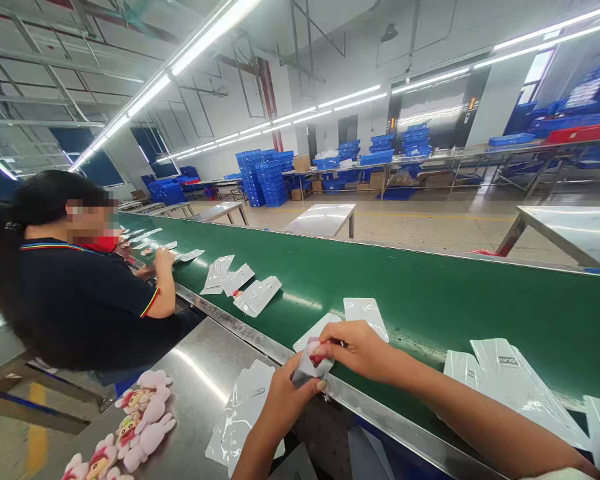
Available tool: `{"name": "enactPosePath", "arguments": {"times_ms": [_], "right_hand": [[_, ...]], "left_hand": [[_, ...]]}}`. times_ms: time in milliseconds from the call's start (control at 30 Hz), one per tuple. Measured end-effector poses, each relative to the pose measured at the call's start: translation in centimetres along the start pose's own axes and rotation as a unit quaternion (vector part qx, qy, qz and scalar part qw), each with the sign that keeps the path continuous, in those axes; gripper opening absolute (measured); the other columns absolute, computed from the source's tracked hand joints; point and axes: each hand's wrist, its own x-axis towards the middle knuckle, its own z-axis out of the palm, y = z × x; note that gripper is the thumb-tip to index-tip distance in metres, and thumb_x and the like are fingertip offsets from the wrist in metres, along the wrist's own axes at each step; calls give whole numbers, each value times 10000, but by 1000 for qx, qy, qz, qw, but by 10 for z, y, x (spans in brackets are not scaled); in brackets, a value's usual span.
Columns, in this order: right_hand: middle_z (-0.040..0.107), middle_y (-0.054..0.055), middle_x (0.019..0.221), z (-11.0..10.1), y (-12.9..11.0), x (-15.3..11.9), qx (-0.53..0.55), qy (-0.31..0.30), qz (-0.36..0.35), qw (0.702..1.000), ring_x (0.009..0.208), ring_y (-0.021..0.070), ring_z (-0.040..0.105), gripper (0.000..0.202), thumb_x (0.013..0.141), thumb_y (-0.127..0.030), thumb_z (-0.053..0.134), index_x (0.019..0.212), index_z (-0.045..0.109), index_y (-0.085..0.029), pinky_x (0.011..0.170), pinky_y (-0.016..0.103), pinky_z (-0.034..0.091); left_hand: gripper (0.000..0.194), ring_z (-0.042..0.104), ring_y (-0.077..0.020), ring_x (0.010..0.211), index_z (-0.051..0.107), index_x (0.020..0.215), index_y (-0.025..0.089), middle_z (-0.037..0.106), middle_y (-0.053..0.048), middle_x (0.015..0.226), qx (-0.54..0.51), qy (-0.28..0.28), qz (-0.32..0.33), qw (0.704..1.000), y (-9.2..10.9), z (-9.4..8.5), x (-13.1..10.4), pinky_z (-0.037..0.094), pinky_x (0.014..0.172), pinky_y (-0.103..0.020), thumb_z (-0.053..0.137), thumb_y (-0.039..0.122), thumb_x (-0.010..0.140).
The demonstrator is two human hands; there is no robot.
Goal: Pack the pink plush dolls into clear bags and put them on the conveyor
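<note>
In the middle of the head view, my left hand (287, 397) holds a small silver-grey pouch (306, 373) by its sides, its mouth facing up. My right hand (360, 347) pinches a small pink plush doll (314, 347) at that mouth; the doll's lower part is hidden by the pouch. Both hands are over the near metal edge of a green conveyor belt (430, 287). Flat pouches (365, 313) lie on the belt just beyond my fingers. More pouches (250, 400) are spread on the steel table by my left forearm. Several pink plush dolls (143, 427) are piled farther left.
A co-worker (90, 287) in a dark shirt sits on the left, handling items at the belt. Pouches (257, 293) lie along the belt, with others (510, 373) on the right beside my right arm. Steel tables (325, 217) and blue crates (265, 177) stand beyond.
</note>
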Motion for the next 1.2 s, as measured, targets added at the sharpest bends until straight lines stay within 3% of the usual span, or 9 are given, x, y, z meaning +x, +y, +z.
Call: {"name": "enactPosePath", "arguments": {"times_ms": [200,333,533,633,800,933,1033,1100,1200], "right_hand": [[510,39,1230,-1,26,8,-11,-59,-93,994,1061,181,486,294,908,-347,424,856,685,-222,928,356,371],[394,38,1365,-36,90,5,2,0,41,999,1167,191,443,394,927,-431,323,1193,555,-256,945,358,399],[338,83,1408,-39,171,-81,-166,-145,170,960,1292,315,281,764,722,-623,551,1355,384,-227,1060,481,231],[393,38,1379,-27,180,-121,-232,-117,173,950,1291,285,298,546,837,-553,437,1316,433,-291,1054,502,222],[649,61,1023,-49,156,-125,-318,-19,139,938,924,209,604,383,926,-406,309,1039,640,-252,825,361,461],[611,76,839,-77,94,-84,-308,47,134,941,710,159,572,384,932,-405,311,954,630,-191,621,267,436],[591,40,782,-74,41,-41,-148,-89,54,984,666,123,545,355,936,-399,329,922,625,-203,604,228,409],[606,27,819,-63,15,-13,-49,-169,0,984,705,117,553,331,937,-395,341,961,618,-214,638,216,408],[623,34,911,-38,0,27,4,-196,-36,980,772,140,567,331,878,-454,456,1065,572,-207,668,226,408]], "left_hand": [[223,554,-165,697,652,849,144,648,-1,752,-49,-57,-4,997,11,9,26,411,630,-236,659,304,694],[302,592,-178,698,666,829,126,670,-27,759,-122,-22,-52,991,0,-6,61,444,656,-260,695,368,650],[346,629,-222,759,635,883,94,682,-96,816,-128,136,-97,978,-30,-28,124,478,683,-311,668,372,680],[377,619,-251,906,565,1024,99,653,-147,977,-114,173,-102,973,-40,-12,145,480,758,-342,634,323,728],[659,370,-286,1267,423,1246,124,441,-180,1336,-77,168,-73,980,-33,17,144,300,1034,-384,700,295,674],[863,120,-247,1371,241,1391,227,169,-55,1501,31,58,96,993,5,10,105,97,1120,-370,699,247,661],[980,271,-291,1318,208,1405,287,283,-57,1464,40,-153,122,980,36,0,73,244,1066,-399,759,292,595],[822,474,-289,1159,369,1343,262,500,-69,1317,4,-243,76,967,45,-8,57,378,953,-370,747,337,617],[387,590,-233,868,639,1042,162,680,-46,922,-37,-210,1,977,35,-26,39,448,756,-305,599,423,760]]}}
